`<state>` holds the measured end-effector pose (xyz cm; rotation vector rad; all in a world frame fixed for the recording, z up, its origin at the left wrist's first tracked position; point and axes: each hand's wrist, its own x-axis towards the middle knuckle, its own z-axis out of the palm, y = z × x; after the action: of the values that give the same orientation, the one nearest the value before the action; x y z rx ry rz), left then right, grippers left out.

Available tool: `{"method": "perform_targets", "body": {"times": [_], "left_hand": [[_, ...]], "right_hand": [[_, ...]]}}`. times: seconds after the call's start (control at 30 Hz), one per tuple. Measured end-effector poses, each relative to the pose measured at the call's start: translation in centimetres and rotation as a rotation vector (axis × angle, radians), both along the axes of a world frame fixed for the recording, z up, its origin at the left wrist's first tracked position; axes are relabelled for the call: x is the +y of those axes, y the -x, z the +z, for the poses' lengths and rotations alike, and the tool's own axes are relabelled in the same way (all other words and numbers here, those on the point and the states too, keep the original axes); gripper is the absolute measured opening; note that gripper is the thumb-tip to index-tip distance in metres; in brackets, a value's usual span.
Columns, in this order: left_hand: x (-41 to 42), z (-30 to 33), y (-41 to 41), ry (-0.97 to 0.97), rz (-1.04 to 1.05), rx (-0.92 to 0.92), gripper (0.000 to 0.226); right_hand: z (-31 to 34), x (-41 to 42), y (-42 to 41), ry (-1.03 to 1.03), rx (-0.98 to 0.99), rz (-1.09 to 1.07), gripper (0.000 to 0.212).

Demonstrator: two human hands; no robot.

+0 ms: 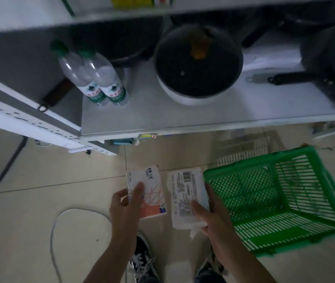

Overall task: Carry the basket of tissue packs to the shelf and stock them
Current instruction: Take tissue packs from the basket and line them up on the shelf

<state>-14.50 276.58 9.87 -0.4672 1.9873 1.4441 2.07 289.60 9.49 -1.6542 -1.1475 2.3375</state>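
Before white shelf (183,117), tiled floor (39,201)

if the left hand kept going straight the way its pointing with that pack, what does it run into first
Probably the front edge of the white shelf, near the two water bottles. The left hand and its tissue pack point up and forward over bare floor, so the way looks free until then; depth is hard to judge.

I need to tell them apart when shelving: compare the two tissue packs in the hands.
The left-hand pack shows its front, with red-orange line art and an orange lower panel; the right-hand pack shows its plain white printed side with a barcode. The left-hand pack looks intact; the right-hand pack has tissue poking out at its lower end. Both are flat white rectangles, each held in one hand's grip.
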Motion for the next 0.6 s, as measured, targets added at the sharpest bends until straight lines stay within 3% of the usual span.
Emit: {"method": "perform_targets", "body": {"times": [0.17,0.4,0.6], "left_hand": [[-0.1,11.2,1.5,-0.069,-0.018,-0.011,0.06],[-1.8,26.9,3.5,-0.093,-0.024,0.06,0.039],[-3.6,38.2,4.4,-0.141,-0.019,0.147,0.043]], "right_hand": [[11.0,0.5,0.3,-0.038,0.121,0.072,0.058],[26.9,-0.3,2.5,-0.062,0.321,0.143,0.059],[38.5,0.1,6.0,-0.148,0.394,0.165,0.07]]}}
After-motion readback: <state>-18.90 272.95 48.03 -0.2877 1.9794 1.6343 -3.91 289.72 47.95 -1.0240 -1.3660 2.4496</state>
